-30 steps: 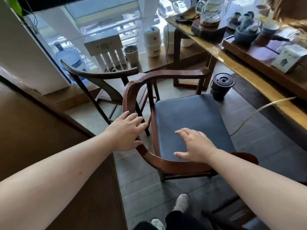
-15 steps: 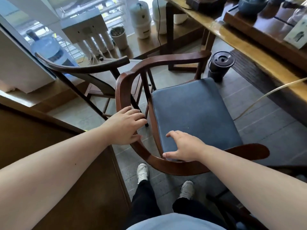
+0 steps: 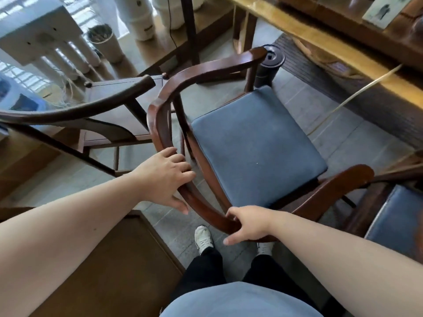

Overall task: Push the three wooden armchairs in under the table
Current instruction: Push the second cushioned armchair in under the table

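Observation:
A wooden armchair (image 3: 206,72) with a curved back rail and a blue seat cushion (image 3: 254,143) stands in front of me, facing the long wooden table (image 3: 320,40) at the upper right. My left hand (image 3: 164,177) grips the left curve of its rail. My right hand (image 3: 249,225) is closed over the rail at the middle of the back. A second, darker armchair (image 3: 75,110) stands to the left, its seat bare wood. The blue seat of a third chair (image 3: 396,225) shows at the right edge.
A black cylindrical bin (image 3: 270,65) stands on the tiled floor beside the table leg. A pale cable (image 3: 357,92) hangs from the table edge. A brown cabinet top (image 3: 109,271) lies at my lower left. White appliances (image 3: 137,17) line the window ledge.
My right hand came off the blue cushion and closed on the back rail. My left hand closed on the rail's left curve. The view has tilted down and moved closer to the chair.

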Available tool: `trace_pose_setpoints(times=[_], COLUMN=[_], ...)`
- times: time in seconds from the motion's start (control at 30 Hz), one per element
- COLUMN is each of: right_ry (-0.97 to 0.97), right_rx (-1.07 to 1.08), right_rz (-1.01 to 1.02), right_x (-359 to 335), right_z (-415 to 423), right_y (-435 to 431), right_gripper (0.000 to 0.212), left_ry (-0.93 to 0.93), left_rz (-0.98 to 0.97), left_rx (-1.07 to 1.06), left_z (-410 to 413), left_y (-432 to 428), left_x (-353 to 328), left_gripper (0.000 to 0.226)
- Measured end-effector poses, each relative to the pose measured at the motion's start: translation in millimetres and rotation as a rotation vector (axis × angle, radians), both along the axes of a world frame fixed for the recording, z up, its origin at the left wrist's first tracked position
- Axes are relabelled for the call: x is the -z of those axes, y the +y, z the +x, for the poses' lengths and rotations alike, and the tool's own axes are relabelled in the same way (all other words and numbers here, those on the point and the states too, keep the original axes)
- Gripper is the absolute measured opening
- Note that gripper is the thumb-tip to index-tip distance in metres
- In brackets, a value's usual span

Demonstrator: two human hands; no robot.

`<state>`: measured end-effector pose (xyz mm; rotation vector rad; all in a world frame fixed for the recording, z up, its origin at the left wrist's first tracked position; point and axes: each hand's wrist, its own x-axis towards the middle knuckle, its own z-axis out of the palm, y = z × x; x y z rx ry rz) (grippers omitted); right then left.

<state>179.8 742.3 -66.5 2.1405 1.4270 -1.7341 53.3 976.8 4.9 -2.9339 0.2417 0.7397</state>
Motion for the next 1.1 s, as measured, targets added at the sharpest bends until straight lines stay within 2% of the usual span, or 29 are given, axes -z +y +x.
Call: trace_pose_setpoints(times=[0.1,0.17,0.2,0.47,0.53,0.67,0.77,0.97,1.1], right_ry=[-0.084,-0.158,-0.176,-0.209,-0.25,-0.318,-0.339,-0.437,-0.478], right_rx=[0.045,0.067,0.065,0.037,0.016,-0.001,-0.02,-0.044,0.057], right_rz=[0.062,0.092,0.083,0.033,0.021,-0.05,-0.094,-0.049,0.023], right_x=[6,9,9,3,1,-8,-15,-4,1], right_z=[-18,-23,-24,-20,-7,34,68,109,102], right_y=[1,0,0,-15,-31,-81,-116,-157,-165], right_gripper=[0.06,0.036,0.032,0.028,0.022,0.031,0.026,0.028,0.028], left_ry=[-0.039,-0.049,-0.05,-0.064,-0.075,-0.089,-0.093,-0.119,-0.18], left_rz=[-0.004,-0.005,-0.007,-0.023,-0.039,-0.092,-0.129,-0.162,-0.205], left_rx=[0.083,0.104,0.108,0.071,0.071,0.074,0.065,0.093,0.152], left_z=[5,7,7,9,17,48,72,101,100], left_y=[5,5,5,-11,-33,-97,-138,-176,-163], left_x=[9,11,11,12,11,6,5,8,12], left_gripper=[0.072,0.065,0.064,0.062,0.061,0.056,0.051,0.043,0.039])
